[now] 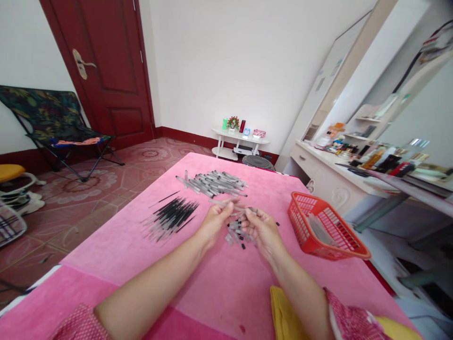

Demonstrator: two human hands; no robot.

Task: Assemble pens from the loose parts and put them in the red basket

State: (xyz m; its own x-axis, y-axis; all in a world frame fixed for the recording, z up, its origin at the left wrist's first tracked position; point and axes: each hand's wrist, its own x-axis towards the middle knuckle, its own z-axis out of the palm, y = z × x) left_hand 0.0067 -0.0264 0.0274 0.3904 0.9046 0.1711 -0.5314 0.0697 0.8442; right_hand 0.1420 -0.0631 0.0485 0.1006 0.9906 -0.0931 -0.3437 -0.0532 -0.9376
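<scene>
My left hand is closed round a translucent pen barrel, which sticks out to the left past the fingers. My right hand pinches at the right end of the same pen, where a dark bit shows; whether that is a cap is too blurred to tell. Under and beside my right hand lies a small heap of clear pen caps with black ends. Farther back is a pile of translucent pens. To the left, thin black-and-clear refills lie in a slanted bunch.
A pink cloth covers the table. At the right stands a red plastic basket with clear pieces inside. Yellow fabric lies by my right forearm. Beyond are a folding chair, a low white stand and a dresser.
</scene>
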